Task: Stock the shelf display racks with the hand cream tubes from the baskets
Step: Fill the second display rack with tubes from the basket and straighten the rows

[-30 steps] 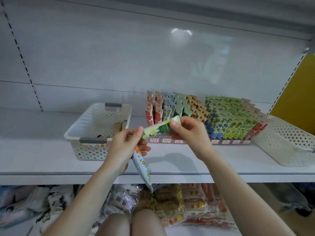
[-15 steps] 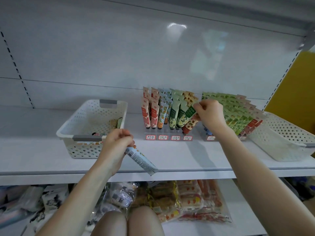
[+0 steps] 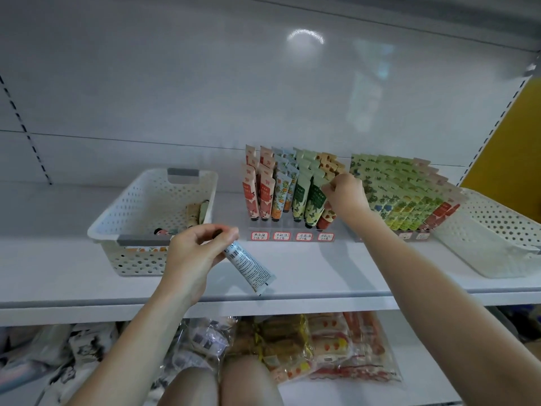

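Observation:
My right hand (image 3: 344, 196) pinches the top of a green hand cream tube (image 3: 315, 205) that stands cap down in the front of the left display rack (image 3: 289, 236). My left hand (image 3: 193, 253) holds a pale blue tube (image 3: 248, 265) by its cap end, with the tube slanting down to the right over the shelf's front edge. The left white basket (image 3: 140, 230) holds a few tubes at its right side. The right display rack (image 3: 404, 194) is packed with mostly green tubes.
An empty-looking white basket (image 3: 491, 232) sits at the far right of the white shelf (image 3: 336, 276). Below the shelf lie bags of packaged goods (image 3: 322, 344). A yellow wall (image 3: 506, 159) borders the right side. My knees (image 3: 219, 385) show at the bottom.
My right hand carried the green tube from in front of me to the left rack and set it upright in the front row. My left hand kept the blue tube, tilting it rightward.

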`<action>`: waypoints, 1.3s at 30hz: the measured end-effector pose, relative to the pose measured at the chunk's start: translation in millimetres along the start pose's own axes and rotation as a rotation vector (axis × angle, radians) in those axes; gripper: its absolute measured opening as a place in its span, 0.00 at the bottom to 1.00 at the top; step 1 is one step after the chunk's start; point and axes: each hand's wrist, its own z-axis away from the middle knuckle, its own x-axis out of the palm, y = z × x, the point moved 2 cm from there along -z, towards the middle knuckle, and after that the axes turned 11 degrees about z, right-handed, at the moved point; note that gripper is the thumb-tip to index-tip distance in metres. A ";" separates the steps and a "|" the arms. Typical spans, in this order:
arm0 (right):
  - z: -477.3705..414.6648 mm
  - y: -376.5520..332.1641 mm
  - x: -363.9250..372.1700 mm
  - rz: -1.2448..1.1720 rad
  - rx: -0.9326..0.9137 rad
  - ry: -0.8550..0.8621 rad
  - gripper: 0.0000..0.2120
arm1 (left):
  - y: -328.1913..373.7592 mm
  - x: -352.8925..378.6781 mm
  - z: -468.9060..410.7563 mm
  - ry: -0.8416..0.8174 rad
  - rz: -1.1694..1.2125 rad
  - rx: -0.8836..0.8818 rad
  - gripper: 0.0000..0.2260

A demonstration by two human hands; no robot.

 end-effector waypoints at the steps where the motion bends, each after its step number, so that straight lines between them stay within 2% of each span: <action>1: -1.6 -1.2 -0.4 0.019 -0.011 -0.014 0.17 | -0.1 0.1 -0.4 0.003 0.004 -0.004 0.01; 14: -8.9 -6.1 -3.6 0.109 -0.054 -0.103 0.13 | -5.2 4.8 1.1 -0.019 0.018 -0.056 0.01; 20: -4.3 -6.0 -7.1 0.067 -0.093 -0.125 0.18 | -7.4 3.6 -0.5 -0.020 0.021 -0.057 0.01; 24: -6.9 -6.8 -5.4 0.070 -0.087 -0.113 0.17 | -8.7 2.9 -0.9 -0.014 0.022 -0.059 0.01; 30: -4.5 -1.6 3.2 0.070 -0.071 -0.084 0.07 | -9.0 2.3 -0.9 -0.009 0.016 -0.060 0.01; 39: -5.3 -4.0 1.6 0.026 -0.086 -0.124 0.12 | -10.0 5.0 1.3 -0.009 0.014 -0.064 0.01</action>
